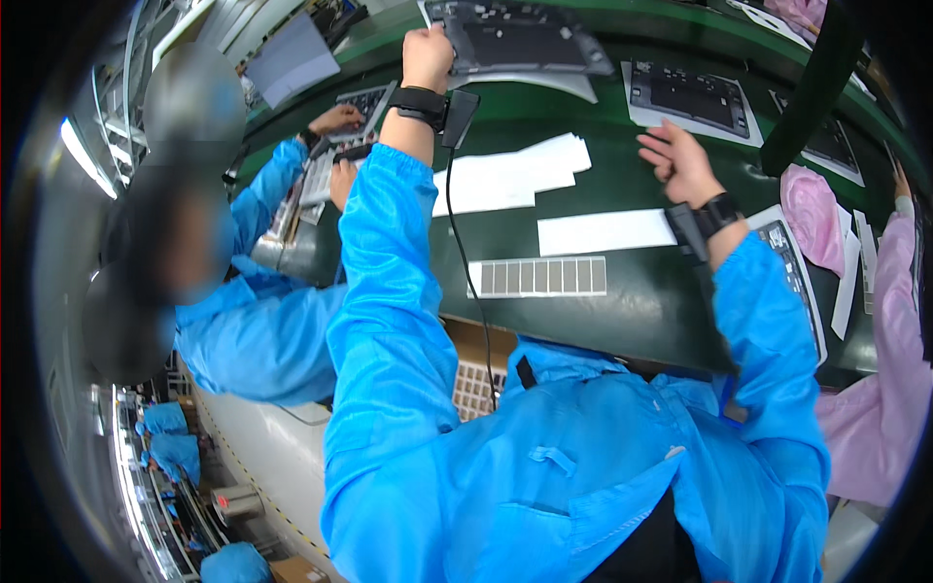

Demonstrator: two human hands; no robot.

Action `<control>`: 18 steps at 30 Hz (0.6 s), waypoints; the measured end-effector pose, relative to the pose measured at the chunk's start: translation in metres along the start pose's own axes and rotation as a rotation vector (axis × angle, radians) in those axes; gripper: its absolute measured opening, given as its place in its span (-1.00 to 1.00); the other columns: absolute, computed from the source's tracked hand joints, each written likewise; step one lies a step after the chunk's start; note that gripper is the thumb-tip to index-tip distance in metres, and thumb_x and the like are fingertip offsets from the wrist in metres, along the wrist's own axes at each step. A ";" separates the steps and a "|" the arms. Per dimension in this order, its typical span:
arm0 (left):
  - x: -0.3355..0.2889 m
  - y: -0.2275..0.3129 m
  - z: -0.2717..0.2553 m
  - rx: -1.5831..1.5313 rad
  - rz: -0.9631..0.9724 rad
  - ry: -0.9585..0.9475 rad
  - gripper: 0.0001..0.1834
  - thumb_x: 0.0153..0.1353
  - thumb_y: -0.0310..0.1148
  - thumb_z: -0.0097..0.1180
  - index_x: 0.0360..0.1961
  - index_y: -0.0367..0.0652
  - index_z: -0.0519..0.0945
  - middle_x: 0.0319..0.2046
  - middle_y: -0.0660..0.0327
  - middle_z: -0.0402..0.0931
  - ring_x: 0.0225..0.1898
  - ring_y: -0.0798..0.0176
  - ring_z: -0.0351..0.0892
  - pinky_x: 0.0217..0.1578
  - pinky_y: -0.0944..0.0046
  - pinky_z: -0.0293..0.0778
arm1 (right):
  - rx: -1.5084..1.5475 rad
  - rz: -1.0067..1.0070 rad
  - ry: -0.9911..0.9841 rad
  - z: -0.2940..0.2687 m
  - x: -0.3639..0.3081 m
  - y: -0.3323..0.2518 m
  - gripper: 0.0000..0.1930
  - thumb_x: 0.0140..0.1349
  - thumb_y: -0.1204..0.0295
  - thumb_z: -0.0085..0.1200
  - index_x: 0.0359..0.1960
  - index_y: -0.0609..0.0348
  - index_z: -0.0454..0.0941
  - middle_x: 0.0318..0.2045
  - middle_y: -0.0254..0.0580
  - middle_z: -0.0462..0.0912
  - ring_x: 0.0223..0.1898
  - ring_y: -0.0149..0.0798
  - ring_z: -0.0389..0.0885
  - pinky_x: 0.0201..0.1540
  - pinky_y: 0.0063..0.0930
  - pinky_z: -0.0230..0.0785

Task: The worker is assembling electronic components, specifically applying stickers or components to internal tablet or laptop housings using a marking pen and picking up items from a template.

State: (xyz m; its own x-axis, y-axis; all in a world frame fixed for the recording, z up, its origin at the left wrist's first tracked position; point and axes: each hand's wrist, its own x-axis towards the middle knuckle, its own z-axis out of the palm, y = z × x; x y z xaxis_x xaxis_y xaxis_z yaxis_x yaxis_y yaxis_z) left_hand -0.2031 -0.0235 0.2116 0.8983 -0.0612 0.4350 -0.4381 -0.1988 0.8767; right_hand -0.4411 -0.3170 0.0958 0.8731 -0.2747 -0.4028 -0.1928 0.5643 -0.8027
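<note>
My left hand (426,60), its fingers closed, grips the left edge of a dark laptop casing panel (525,44) at the far side of the green worktable. A white sheet (530,82) shows beneath that panel. My right hand (678,163) is open above the table, fingers apart and nothing in them. Just beyond it, a second dark casing panel (685,97) lies on white backing. Between my arms lie overlapping white paper strips (510,175), a single white strip (604,232) and a strip of grey rectangular stickers (539,277).
At my left a person in a blue smock handles a keyboard-like part (321,180). On the right are a pink cloth bundle (812,219), another panel (792,267) and a person's pink sleeve (889,321). A dark green post (812,92) rises at the far right.
</note>
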 end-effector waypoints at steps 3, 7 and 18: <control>-0.086 0.043 -0.005 -0.384 -0.111 -0.081 -0.66 0.38 -0.29 -0.08 -0.36 -0.41 0.53 -0.55 0.24 0.48 -0.55 0.40 0.38 -0.50 0.30 0.35 | 0.216 0.163 -0.198 0.039 -0.037 0.034 -0.38 0.34 -0.06 -0.11 0.18 0.24 0.29 0.23 0.15 0.33 0.08 0.10 0.53 -0.67 -0.69 0.10; -0.202 0.066 -0.018 -0.263 -0.195 -0.094 -0.68 0.39 -0.27 -0.10 -0.39 -0.31 0.51 -0.57 0.33 0.38 -0.52 0.42 0.27 -0.44 0.31 0.32 | 0.579 0.104 -0.621 0.011 -0.088 0.042 -0.45 0.39 -0.04 -0.22 0.16 0.15 0.34 0.16 0.06 0.44 0.09 0.10 0.52 -0.75 -0.66 0.01; -0.369 -0.007 -0.005 0.259 -0.409 -0.036 -0.71 0.34 -0.26 -0.02 -0.21 -0.35 0.48 -0.49 -0.06 0.57 -0.41 -0.02 0.59 -0.37 0.13 0.45 | -0.761 -0.080 0.161 -0.065 -0.203 0.062 -0.66 0.31 0.17 0.08 -0.33 0.28 0.49 -0.67 -0.28 0.52 -0.78 -0.51 0.33 -0.79 -0.65 0.02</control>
State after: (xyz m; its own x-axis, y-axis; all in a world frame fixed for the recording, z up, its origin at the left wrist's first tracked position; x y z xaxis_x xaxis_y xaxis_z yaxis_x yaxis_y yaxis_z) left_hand -0.5316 0.0059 0.0457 0.9977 0.0397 0.0542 -0.0305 -0.4502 0.8924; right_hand -0.6591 -0.2767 0.0988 0.8328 -0.4344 -0.3430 -0.4366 -0.1348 -0.8895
